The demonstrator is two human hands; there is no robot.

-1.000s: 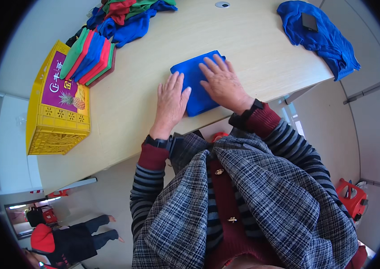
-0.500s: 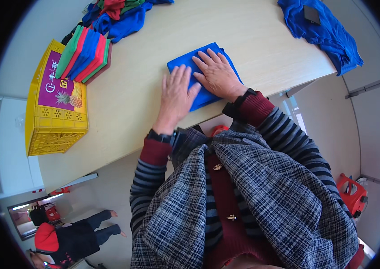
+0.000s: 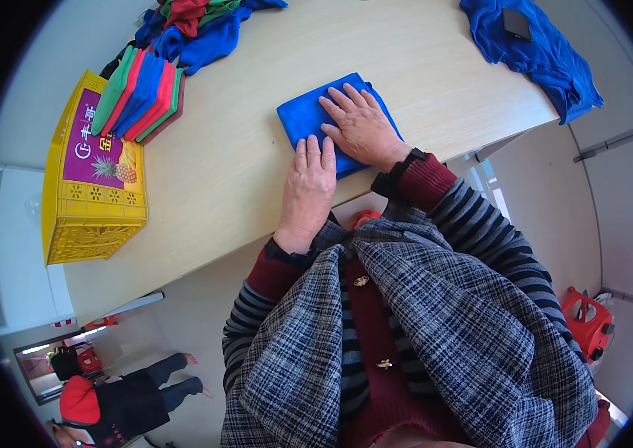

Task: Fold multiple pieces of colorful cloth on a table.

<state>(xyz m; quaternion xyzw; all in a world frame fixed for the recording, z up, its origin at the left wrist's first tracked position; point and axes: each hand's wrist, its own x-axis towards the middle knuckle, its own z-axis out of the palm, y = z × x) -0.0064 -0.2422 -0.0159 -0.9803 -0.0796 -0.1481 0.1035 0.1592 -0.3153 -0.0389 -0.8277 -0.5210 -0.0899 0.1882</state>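
A folded blue cloth (image 3: 305, 112) lies flat near the front edge of the table. My right hand (image 3: 363, 127) rests on its right part, palm down with the fingers spread. At the cloth's near left edge is my left hand (image 3: 309, 183), laid flat with its fingers stretched out and their tips on the cloth. Neither hand grips anything. Part of the cloth is hidden beneath the hands.
On the left stands a yellow plastic crate (image 3: 96, 224), with a stack of folded green, red and blue cloths (image 3: 137, 93) against it. Loose cloths (image 3: 208, 45) are heaped behind. A blue cloth (image 3: 555, 71) bearing a dark phone (image 3: 516, 25) lies far right. Another person (image 3: 119, 407) is at lower left.
My left hand has slid right and toward me, from the cloth's left part to its near edge, with its fingers closer together. My right hand has hardly moved.
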